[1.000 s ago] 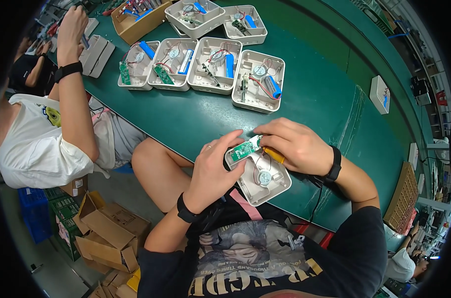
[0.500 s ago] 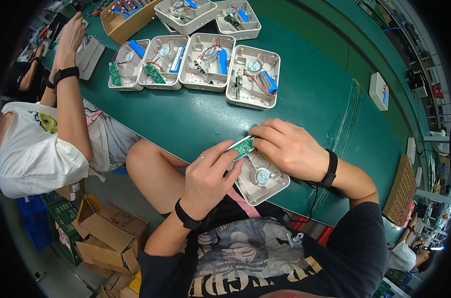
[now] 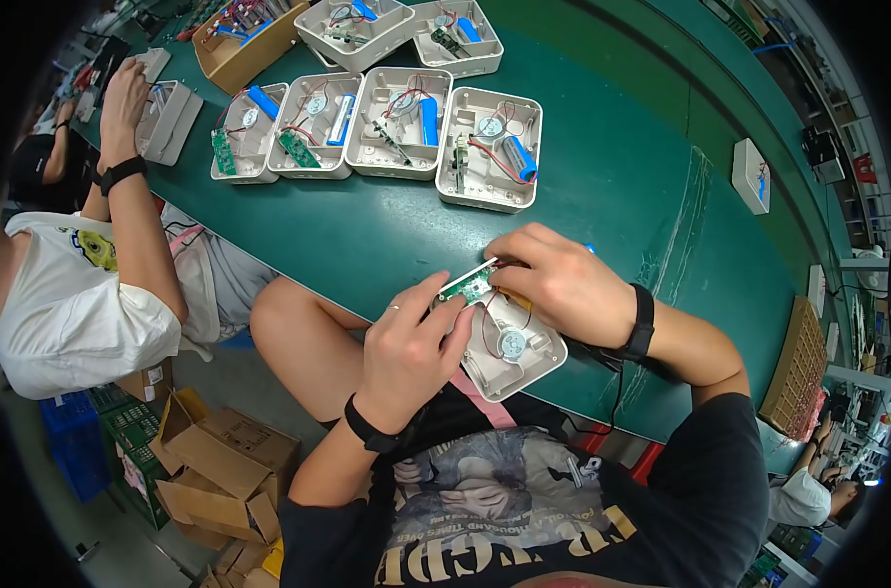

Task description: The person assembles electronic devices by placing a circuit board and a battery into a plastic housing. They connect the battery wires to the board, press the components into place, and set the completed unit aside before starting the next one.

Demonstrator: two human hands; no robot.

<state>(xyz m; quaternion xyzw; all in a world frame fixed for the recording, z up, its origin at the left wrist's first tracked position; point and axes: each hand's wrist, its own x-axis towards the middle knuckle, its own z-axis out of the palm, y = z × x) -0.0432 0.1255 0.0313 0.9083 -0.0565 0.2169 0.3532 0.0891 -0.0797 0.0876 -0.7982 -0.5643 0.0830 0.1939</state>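
A white plastic housing [image 3: 536,370] rests at the table's near edge, tilted, with a round speaker [image 3: 512,343] and thin wires inside. At its far left side stands a green circuit board [image 3: 472,285]. My left hand [image 3: 406,351] is closed on the board's near end, thumb and fingertips against it. My right hand [image 3: 568,296] curls over the far end of the board with its fingertips pressed there. A yellowish piece [image 3: 513,300] shows under those fingers; its kind is unclear. Behind the right hand a small blue bit [image 3: 590,247] peeks out.
Several white housings [image 3: 490,147] with blue batteries, boards and speakers stand across the table, two groups close together. A cardboard box [image 3: 245,49] of parts sits behind. At left a co-worker's arm [image 3: 132,176] reaches to another housing. A brown tray [image 3: 796,367] lies at right.
Both hands, the board and the housing have shifted slightly left in view. My right fingers have opened up a little around the board's far end. The co-worker's hand has moved down.
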